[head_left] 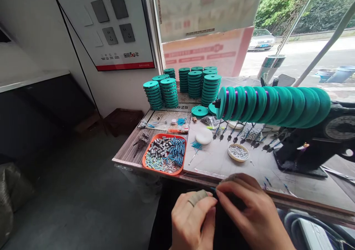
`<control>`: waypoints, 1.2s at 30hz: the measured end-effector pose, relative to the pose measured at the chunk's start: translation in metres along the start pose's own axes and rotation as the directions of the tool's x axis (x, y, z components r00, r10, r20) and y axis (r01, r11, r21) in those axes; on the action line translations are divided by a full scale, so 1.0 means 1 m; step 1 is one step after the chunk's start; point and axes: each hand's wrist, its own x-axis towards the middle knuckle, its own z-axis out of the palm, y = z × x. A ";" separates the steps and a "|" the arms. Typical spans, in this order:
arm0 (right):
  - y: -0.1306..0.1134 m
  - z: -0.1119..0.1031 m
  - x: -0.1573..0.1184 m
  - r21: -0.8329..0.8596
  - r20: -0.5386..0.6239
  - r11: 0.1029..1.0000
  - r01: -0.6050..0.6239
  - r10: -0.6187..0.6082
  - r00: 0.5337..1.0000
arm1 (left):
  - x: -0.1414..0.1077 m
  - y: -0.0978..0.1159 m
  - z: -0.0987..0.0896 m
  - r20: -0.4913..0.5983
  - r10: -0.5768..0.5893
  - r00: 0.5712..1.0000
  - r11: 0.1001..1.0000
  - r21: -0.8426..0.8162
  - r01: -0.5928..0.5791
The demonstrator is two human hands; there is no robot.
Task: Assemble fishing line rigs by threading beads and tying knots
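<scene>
My left hand [194,216] is closed in a pinch just in front of the table's edge, with tape wrapped round one finger. Its fingertips meet those of my right hand [246,209], whose thumb and forefinger are pinched together. A tiny blue piece [213,188] shows between the fingertips; its kind is too small to make out, and whatever else the left fingers grip is hidden. Beyond the left hand, an orange tray [144,160] holds grey metal cylinders, blue coiled springs, pale green pieces and small shiny parts.
A round dish [229,154] of small grey pieces stands on the table [205,168]. Green foam discs [266,104] line a spindle on a black machine [302,154], with thin rigs hanging below. Stacked green spools [195,83] stand behind. Scissors [340,174] lie at right.
</scene>
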 end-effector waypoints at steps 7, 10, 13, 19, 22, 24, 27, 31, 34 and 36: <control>0.016 0.003 0.035 -0.121 0.326 0.983 -0.139 0.172 0.929 | -0.003 -0.018 -0.008 0.326 -0.142 0.935 0.965 0.257 0.057; 0.018 0.007 0.037 -0.143 0.309 0.977 -0.158 0.196 0.931 | -0.004 -0.022 -0.008 0.405 -0.154 0.901 0.938 0.346 0.005; 0.019 0.009 0.036 -0.147 0.310 0.978 -0.151 0.191 0.932 | -0.008 -0.024 0.000 0.400 -0.185 0.898 0.902 0.431 -0.006; 0.020 0.008 0.037 -0.179 0.334 0.977 -0.115 0.171 0.927 | -0.007 -0.025 0.006 0.339 -0.097 0.936 0.825 0.553 -0.115; 0.020 0.008 0.035 -0.172 0.325 0.980 -0.097 0.149 0.934 | 0.000 -0.022 0.002 0.343 -0.064 0.937 0.803 0.575 -0.155; 0.021 0.009 0.034 -0.172 0.320 0.982 -0.078 0.131 0.938 | 0.002 -0.021 0.001 0.334 -0.052 0.941 0.791 0.589 -0.165; 0.021 0.010 0.033 -0.179 0.305 0.982 -0.054 0.108 0.946 | 0.003 -0.021 0.001 0.305 -0.038 0.952 0.774 0.611 -0.165; 0.022 0.010 0.032 -0.190 0.294 0.981 -0.032 0.088 0.952 | 0.001 -0.022 0.003 0.281 -0.017 0.959 0.765 0.621 -0.168; 0.021 0.011 0.032 -0.200 0.289 0.980 -0.022 0.080 0.954 | 0.001 -0.023 0.002 0.276 -0.010 0.961 0.758 0.629 -0.173; 0.021 0.010 0.033 -0.205 0.296 0.979 -0.010 0.072 0.953 | 0.001 -0.023 0.002 0.288 -0.015 0.958 0.749 0.638 -0.180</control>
